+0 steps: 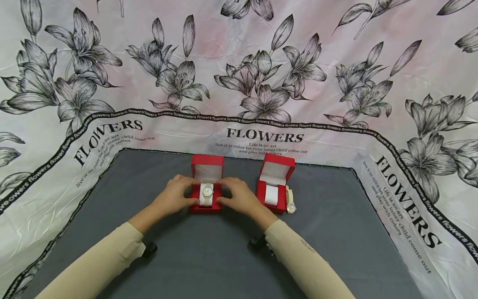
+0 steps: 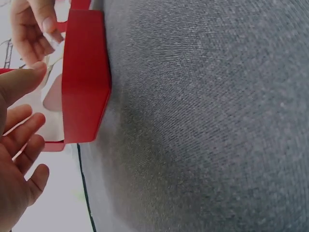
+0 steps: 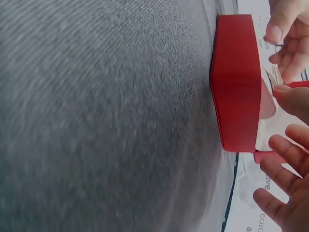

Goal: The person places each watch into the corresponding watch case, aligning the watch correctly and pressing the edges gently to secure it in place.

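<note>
A red watch box [image 1: 204,211] stands with its lid [image 1: 207,159] raised. A pale-strapped wristwatch [image 1: 207,192] lies over the white cushion [image 1: 203,202] inside it. My left hand [image 1: 174,193] is at the box's left side, its thumb reaching in beside the watch and its fingers loosely spread. From the right side my right hand [image 1: 239,194] mirrors it. In the right wrist view, the right thumb [image 3: 289,99] is right at the strap end [image 3: 275,75], with the other fingers relaxed. The left wrist view shows the left thumb [image 2: 24,82] close to the cushion [image 2: 54,92].
To the right stands a second open red box [image 1: 275,209] with a bare white cushion [image 1: 271,195]. Against its right side lies another pale-strapped watch [image 1: 291,203]. Both boxes rest on a grey cloth [image 1: 209,257], bordered by white flower-printed fabric [image 1: 261,143].
</note>
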A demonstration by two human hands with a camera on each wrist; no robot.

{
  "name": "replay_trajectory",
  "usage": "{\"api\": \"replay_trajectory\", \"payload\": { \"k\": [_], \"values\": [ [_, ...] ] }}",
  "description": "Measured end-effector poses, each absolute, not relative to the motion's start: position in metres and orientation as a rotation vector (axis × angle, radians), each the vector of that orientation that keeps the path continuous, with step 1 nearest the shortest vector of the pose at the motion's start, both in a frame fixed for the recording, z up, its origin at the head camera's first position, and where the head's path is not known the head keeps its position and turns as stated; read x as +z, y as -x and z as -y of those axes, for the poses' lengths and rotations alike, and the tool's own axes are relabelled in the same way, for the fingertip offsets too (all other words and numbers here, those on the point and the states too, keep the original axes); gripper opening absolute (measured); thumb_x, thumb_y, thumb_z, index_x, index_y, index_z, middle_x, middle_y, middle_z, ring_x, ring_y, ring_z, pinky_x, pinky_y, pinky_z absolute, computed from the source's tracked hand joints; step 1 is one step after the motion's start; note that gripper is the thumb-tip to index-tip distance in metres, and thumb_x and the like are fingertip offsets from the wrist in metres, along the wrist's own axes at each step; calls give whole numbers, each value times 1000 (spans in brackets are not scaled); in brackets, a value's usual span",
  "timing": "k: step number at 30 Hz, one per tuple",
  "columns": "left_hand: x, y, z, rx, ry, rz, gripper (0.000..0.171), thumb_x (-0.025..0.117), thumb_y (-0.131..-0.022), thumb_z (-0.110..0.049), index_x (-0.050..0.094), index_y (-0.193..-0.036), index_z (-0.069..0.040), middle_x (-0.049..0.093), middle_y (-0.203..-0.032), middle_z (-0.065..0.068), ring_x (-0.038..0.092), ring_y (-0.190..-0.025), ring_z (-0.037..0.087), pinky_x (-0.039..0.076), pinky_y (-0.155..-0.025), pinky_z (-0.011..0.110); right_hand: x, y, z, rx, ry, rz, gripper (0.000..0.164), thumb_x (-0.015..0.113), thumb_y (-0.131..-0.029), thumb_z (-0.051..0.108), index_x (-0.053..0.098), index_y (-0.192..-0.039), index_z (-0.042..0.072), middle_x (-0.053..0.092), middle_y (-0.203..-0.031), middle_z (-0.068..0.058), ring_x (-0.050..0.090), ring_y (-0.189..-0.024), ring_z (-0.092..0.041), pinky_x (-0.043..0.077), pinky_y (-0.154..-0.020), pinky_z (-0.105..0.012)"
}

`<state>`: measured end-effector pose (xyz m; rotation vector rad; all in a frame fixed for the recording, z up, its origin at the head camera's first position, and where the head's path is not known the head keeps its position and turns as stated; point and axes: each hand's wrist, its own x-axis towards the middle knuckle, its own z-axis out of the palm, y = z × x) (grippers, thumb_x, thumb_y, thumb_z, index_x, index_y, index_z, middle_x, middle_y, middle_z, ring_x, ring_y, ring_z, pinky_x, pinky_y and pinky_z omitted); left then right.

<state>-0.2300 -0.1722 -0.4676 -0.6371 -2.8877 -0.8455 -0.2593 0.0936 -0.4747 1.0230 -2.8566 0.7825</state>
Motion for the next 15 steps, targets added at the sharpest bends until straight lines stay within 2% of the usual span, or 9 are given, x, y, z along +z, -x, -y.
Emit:
{"api": "replay_trajectory", "payload": {
  "k": [9, 15],
  "values": [
    [-456, 228, 190, -974, 611, 2806, 59, 86, -84, -26, 64, -137, -9, 66, -134, 8, 49, -127, 30, 34, -109, 60, -466, 263, -109, 923, -932, 2809, 57, 78, -91, 29, 60, -142, 12, 61, -141, -5, 53, -132, -25, 40, -114, -48],
    [-448, 232, 204, -1032, 542, 2765, 58, 86, -85, -27, 65, -136, -11, 65, -134, 9, 49, -126, 30, 36, -107, 59, -459, 268, -118, 991, -863, 2780, 56, 79, -92, 28, 60, -142, 13, 62, -141, -4, 54, -134, -24, 42, -112, -47]
  ]
}}
